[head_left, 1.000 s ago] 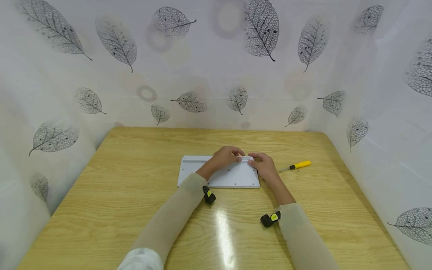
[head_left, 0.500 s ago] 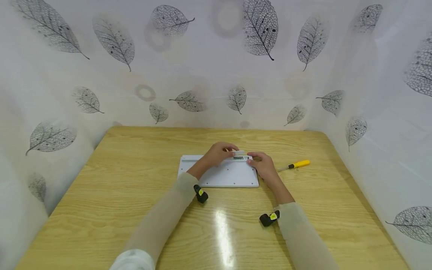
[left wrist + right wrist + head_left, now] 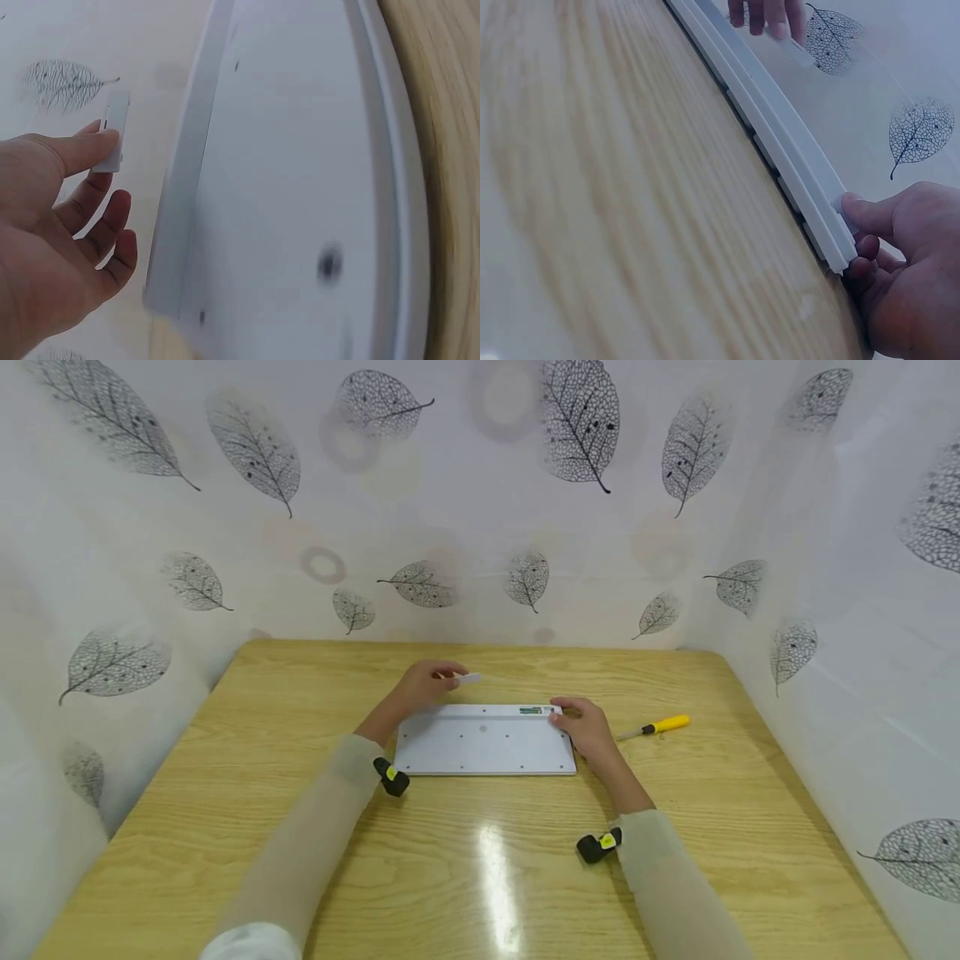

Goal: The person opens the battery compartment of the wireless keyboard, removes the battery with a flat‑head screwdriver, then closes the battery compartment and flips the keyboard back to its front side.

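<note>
A white keyboard (image 3: pixel 483 747) lies face down on the table, its keys showing along the underside in the right wrist view. Near its far right corner the battery compartment (image 3: pixel 531 711) is uncovered, with something green inside. Between thumb and index finger, my left hand (image 3: pixel 420 687) pinches a small white battery cover (image 3: pixel 116 127); the other fingers curl loosely. That hand is beyond the keyboard's far left edge, with the cover raised. My right hand (image 3: pixel 588 728) grips the far right corner of the keyboard, thumb on top and fingers at the edge.
A screwdriver (image 3: pixel 665 725) with a yellow handle lies to the right of the right hand on the wooden table (image 3: pixel 300 860). A pale curtain (image 3: pixel 465 510) with leaf prints hangs behind and along both sides.
My left hand has lifted the battery cover off the keyboard and carried it leftward and away, exposing the compartment. The right hand stays at the keyboard's corner.
</note>
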A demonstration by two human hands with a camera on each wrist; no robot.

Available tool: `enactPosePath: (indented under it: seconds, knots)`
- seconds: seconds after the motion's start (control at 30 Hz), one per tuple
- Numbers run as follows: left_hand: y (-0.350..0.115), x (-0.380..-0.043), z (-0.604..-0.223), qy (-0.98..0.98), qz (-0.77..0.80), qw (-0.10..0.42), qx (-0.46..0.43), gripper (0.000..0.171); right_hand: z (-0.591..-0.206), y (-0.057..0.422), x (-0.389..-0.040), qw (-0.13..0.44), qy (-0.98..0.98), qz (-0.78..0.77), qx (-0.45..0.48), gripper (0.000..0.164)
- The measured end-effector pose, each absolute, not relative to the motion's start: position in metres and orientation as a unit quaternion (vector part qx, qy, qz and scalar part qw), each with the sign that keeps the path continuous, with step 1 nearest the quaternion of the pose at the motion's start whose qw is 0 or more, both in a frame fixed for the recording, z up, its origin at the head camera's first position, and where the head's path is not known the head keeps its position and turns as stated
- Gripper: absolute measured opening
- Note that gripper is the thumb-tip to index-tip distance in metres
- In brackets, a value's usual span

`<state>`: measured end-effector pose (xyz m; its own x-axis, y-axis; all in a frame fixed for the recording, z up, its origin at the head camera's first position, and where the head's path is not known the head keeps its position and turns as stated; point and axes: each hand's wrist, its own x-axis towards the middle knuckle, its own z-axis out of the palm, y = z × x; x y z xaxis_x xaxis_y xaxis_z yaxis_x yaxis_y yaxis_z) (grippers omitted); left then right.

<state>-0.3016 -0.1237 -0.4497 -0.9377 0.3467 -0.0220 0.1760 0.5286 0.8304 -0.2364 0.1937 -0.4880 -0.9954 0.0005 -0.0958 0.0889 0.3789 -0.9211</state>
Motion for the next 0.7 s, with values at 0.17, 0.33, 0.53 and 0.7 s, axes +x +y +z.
enactPosePath:
  seconds: [0.17,0.33,0.53,0.7]
  knots:
    - [-0.152,-0.302,-0.45,0.879,0.449,0.093,0.128,0.028,-0.487,0.193,-0.235,0.045,0.831,-0.554,0.032,0.035]
    - [-0.178,-0.302,-0.454,0.901,0.407,0.082,0.125,0.029,-0.486,0.193,-0.235,0.044,0.829,-0.556,0.036,0.035]
    - [-0.205,-0.302,-0.459,0.915,0.379,0.066,0.119,0.029,-0.487,0.194,-0.236,0.041,0.829,-0.557,0.029,0.035]
    - [-0.222,-0.302,-0.462,0.927,0.353,0.058,0.116,0.029,-0.489,0.195,-0.236,0.041,0.828,-0.558,0.028,0.035]
